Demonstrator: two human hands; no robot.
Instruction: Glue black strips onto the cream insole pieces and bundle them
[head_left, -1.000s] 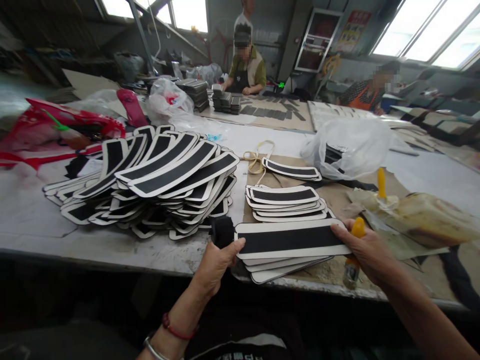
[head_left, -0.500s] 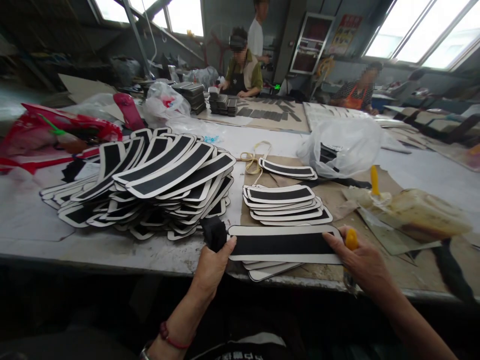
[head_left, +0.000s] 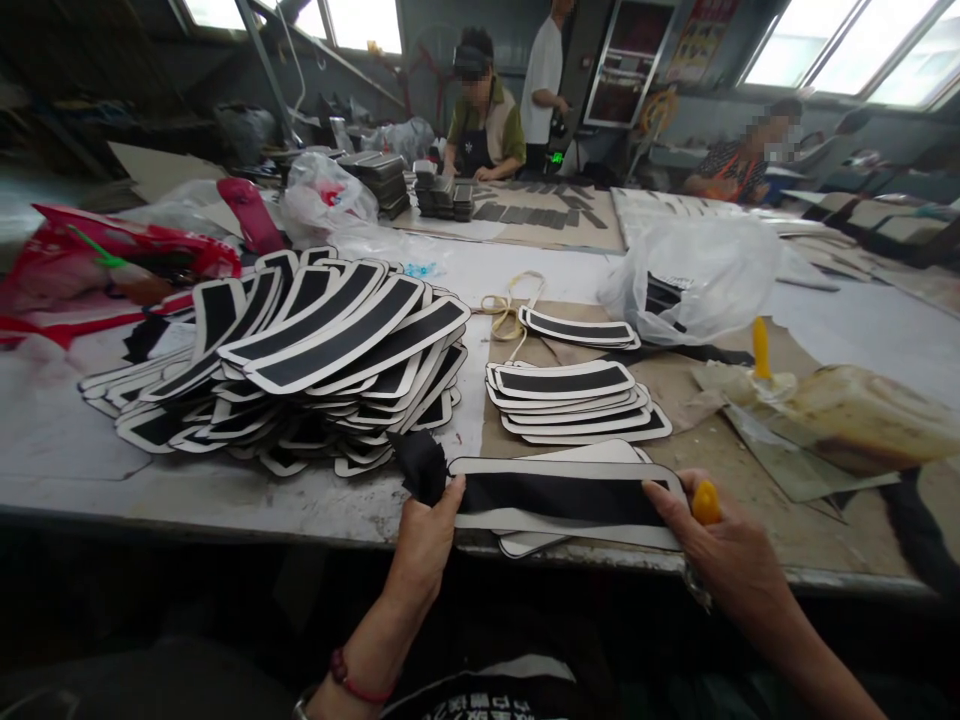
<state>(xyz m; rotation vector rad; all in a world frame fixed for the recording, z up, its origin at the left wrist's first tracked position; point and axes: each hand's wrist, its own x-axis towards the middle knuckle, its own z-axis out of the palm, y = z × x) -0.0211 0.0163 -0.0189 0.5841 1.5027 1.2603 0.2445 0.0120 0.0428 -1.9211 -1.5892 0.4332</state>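
Note:
Stretched between both hands is a long white piece with a black band point(head_left: 555, 497), its band looking wavy along the lower edge. My left hand point(head_left: 429, 535) pinches its left end, and a bunched black cloth strip point(head_left: 421, 466) sticks up by the thumb. My right hand point(head_left: 712, 520) grips the right end, thumb on top; it also holds a yellow-handled tool point(head_left: 706, 503), whose metal end shows below the fingers. Beneath the held piece lie similar pieces point(head_left: 525, 544) at the table edge. Just beyond is a small stack of banded pieces point(head_left: 574, 400).
A large heap of banded pieces point(head_left: 337, 340) spreads on the left. Plastic bags point(head_left: 697, 270) and a yellowed container point(head_left: 870, 415) stand to the right, with a yellow cord point(head_left: 510, 305) mid-table. Across the table a person point(head_left: 484, 120) works; others are further back.
The held piece has dropped slightly at its right end, and its black band now looks wavy. Both hands keep their hold. The view has shifted a little; the standing person at the back has moved right.

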